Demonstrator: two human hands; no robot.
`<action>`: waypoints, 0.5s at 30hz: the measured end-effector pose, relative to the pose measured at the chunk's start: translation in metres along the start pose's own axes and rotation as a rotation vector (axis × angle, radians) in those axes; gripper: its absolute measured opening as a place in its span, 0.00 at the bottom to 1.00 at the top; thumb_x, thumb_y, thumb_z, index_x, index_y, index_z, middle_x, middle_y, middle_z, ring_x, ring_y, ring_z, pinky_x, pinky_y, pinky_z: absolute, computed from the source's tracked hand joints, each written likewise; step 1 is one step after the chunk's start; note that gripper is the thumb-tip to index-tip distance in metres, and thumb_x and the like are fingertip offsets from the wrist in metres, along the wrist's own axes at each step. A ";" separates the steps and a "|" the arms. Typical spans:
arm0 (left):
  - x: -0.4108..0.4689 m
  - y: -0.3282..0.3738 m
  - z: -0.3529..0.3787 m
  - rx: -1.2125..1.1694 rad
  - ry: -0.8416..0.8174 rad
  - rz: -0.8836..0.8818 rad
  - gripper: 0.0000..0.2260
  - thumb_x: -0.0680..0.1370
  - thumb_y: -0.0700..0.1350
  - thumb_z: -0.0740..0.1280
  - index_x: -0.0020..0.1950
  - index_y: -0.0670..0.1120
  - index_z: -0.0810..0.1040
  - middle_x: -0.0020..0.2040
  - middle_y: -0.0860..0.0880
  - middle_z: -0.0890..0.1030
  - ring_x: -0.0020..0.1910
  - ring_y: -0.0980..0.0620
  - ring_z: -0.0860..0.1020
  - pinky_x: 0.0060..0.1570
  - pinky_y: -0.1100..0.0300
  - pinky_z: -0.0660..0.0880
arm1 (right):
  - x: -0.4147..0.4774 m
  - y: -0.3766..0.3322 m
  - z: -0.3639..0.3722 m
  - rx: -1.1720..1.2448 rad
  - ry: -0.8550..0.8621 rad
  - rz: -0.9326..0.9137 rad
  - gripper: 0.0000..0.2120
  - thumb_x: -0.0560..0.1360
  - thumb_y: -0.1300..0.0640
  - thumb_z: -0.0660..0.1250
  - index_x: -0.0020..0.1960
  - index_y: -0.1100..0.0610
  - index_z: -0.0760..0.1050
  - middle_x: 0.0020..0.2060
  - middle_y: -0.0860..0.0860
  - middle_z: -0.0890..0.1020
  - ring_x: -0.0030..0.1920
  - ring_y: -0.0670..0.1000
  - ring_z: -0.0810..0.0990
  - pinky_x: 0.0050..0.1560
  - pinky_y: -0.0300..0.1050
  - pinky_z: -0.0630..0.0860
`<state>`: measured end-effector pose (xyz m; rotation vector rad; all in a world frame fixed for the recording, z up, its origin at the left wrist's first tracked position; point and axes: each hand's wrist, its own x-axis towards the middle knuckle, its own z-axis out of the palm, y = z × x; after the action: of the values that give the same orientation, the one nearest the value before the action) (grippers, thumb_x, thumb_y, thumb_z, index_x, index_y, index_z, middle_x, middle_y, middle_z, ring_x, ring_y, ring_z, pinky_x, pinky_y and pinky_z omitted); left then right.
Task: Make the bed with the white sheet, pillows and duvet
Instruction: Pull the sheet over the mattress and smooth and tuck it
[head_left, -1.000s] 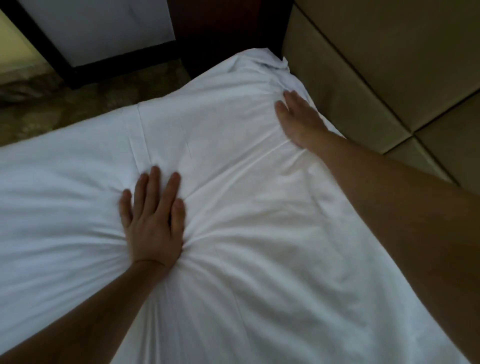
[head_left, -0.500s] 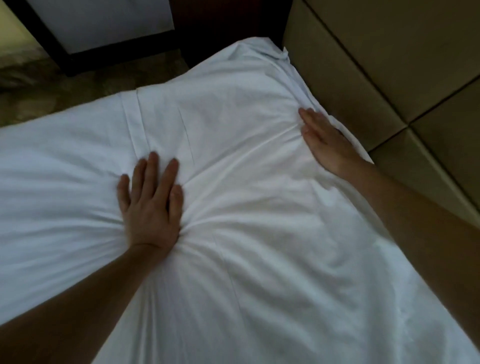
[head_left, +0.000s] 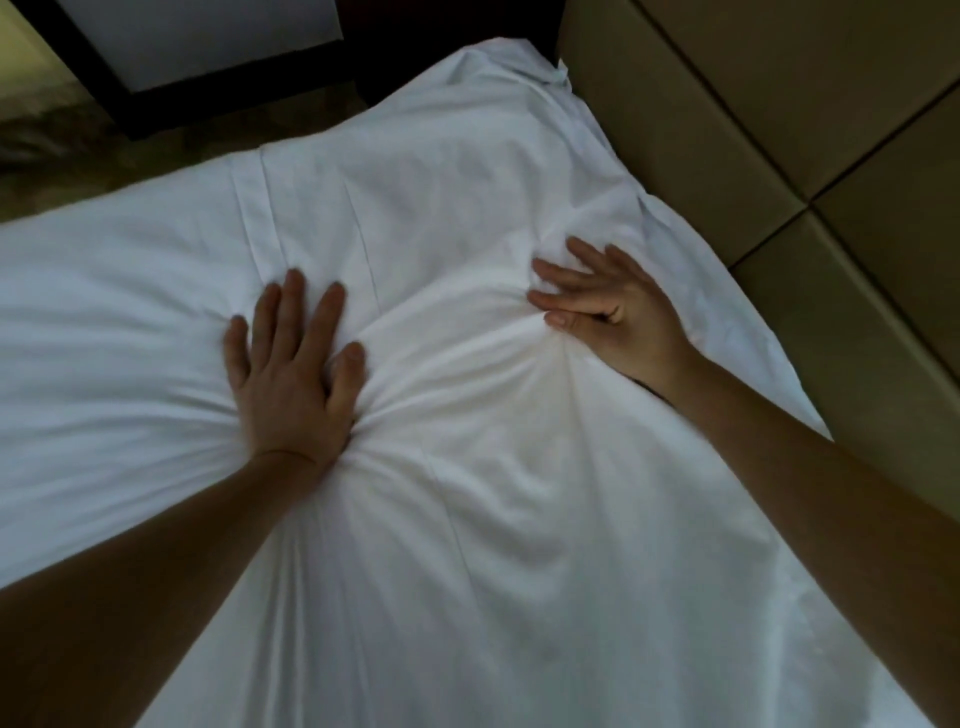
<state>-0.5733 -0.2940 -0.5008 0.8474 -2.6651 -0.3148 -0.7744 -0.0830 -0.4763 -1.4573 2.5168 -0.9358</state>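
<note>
White sheet (head_left: 467, 208) lies under flat open left hand (head_left: 291, 374) and spread right hand (head_left: 618, 317).

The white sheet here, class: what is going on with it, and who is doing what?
A person leans over a bed, both bare hands on the white sheet. The left hand presses flat, creases fanning out from its heel. The right hand, fingers spread, rests near the padded headboard. The sheet is wrinkled between them; no pillows or duvet show.
</note>
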 end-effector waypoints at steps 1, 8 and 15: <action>0.000 0.000 0.000 -0.003 -0.003 -0.001 0.27 0.76 0.57 0.50 0.73 0.50 0.65 0.75 0.44 0.61 0.74 0.45 0.58 0.71 0.52 0.47 | -0.003 -0.001 -0.001 0.005 0.048 0.005 0.17 0.74 0.46 0.60 0.59 0.50 0.76 0.60 0.39 0.72 0.67 0.45 0.65 0.69 0.42 0.55; -0.001 -0.003 -0.001 -0.025 -0.012 0.000 0.28 0.75 0.59 0.48 0.74 0.52 0.62 0.76 0.46 0.58 0.75 0.47 0.55 0.72 0.52 0.45 | -0.018 -0.005 0.006 -0.176 0.288 -0.034 0.12 0.75 0.53 0.63 0.51 0.53 0.83 0.52 0.50 0.83 0.57 0.50 0.80 0.62 0.46 0.68; 0.000 0.009 -0.018 0.073 -0.108 0.000 0.30 0.75 0.62 0.41 0.75 0.57 0.57 0.78 0.46 0.53 0.76 0.47 0.50 0.72 0.50 0.42 | -0.019 -0.005 0.013 0.043 0.266 0.118 0.18 0.73 0.48 0.59 0.52 0.56 0.82 0.53 0.50 0.83 0.60 0.43 0.72 0.64 0.39 0.61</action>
<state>-0.5713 -0.2891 -0.4813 0.8758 -2.7917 -0.2726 -0.7561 -0.0757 -0.4886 -1.2283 2.7087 -1.2268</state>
